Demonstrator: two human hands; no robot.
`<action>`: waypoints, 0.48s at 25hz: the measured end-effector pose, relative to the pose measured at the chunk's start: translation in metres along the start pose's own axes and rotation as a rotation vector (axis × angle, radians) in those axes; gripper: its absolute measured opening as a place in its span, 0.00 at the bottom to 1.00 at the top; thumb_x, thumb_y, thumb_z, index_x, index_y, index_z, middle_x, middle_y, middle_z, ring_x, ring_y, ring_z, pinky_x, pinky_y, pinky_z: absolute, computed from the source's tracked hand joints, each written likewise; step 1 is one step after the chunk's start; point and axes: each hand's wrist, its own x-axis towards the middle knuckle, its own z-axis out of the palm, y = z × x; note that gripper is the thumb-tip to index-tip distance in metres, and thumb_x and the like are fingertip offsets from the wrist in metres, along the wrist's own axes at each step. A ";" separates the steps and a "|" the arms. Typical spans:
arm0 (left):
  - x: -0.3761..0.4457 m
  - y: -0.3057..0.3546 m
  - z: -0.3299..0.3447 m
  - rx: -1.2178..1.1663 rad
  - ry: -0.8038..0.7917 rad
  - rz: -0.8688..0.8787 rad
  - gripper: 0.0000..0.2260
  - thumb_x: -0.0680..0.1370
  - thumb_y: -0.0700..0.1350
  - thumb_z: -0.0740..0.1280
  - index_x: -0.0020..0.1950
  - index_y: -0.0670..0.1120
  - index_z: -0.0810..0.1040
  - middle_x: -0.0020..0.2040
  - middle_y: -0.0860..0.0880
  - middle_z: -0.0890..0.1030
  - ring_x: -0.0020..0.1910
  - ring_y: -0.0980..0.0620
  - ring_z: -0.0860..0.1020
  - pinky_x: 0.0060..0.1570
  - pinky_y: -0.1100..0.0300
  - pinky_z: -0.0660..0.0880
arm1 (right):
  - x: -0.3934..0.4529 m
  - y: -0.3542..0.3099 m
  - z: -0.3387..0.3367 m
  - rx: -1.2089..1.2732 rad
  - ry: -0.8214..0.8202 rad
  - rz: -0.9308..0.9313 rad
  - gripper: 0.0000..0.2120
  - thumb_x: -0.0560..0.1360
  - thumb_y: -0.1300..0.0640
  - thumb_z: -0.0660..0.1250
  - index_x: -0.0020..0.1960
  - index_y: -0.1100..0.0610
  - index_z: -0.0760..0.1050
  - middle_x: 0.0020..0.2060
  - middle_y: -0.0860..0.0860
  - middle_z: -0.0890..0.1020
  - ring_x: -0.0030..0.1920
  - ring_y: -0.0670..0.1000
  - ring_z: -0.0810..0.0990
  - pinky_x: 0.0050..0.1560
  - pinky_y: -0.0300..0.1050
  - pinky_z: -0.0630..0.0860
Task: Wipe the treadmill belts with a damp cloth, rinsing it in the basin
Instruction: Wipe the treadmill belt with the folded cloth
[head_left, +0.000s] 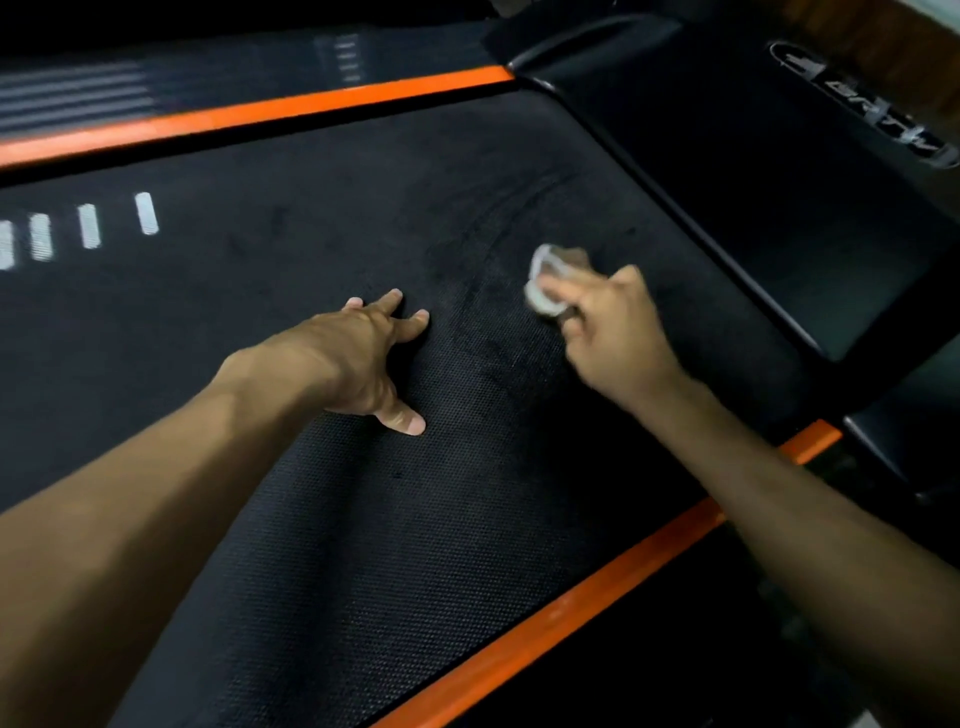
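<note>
A black textured treadmill belt (322, 519) fills most of the view, with darker wet streaks near its upper right part. My right hand (613, 332) grips a small bunched white cloth (545, 286) and holds it against the belt near the motor cover. My left hand (374, 358) rests on the belt with fingers spread, a little to the left of the cloth. The basin is out of view.
Orange side rails run along the far edge (311, 106) and the near edge (571, 608) of the belt. A glossy black motor cover (753, 182) with a silver logo lies at the right. White dash marks (88, 226) sit on the belt at the left.
</note>
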 end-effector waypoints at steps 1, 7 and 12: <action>0.000 -0.001 0.000 -0.007 0.004 0.003 0.52 0.66 0.61 0.76 0.79 0.59 0.46 0.80 0.55 0.39 0.79 0.46 0.43 0.76 0.44 0.53 | -0.022 -0.022 -0.005 0.069 -0.041 -0.131 0.25 0.69 0.64 0.63 0.63 0.47 0.78 0.63 0.50 0.79 0.44 0.54 0.71 0.49 0.48 0.75; 0.002 -0.002 0.003 -0.034 0.020 -0.002 0.52 0.65 0.60 0.77 0.79 0.60 0.47 0.79 0.56 0.39 0.79 0.47 0.43 0.75 0.43 0.54 | -0.068 -0.047 -0.018 0.219 -0.223 -0.496 0.31 0.68 0.72 0.66 0.66 0.47 0.76 0.67 0.43 0.75 0.43 0.51 0.70 0.43 0.45 0.74; -0.004 -0.006 0.006 -0.107 0.029 -0.092 0.53 0.62 0.61 0.79 0.77 0.65 0.48 0.79 0.52 0.37 0.78 0.40 0.39 0.72 0.37 0.55 | 0.048 0.026 0.011 0.068 0.063 0.043 0.26 0.69 0.66 0.60 0.63 0.48 0.79 0.60 0.50 0.82 0.54 0.60 0.77 0.55 0.41 0.69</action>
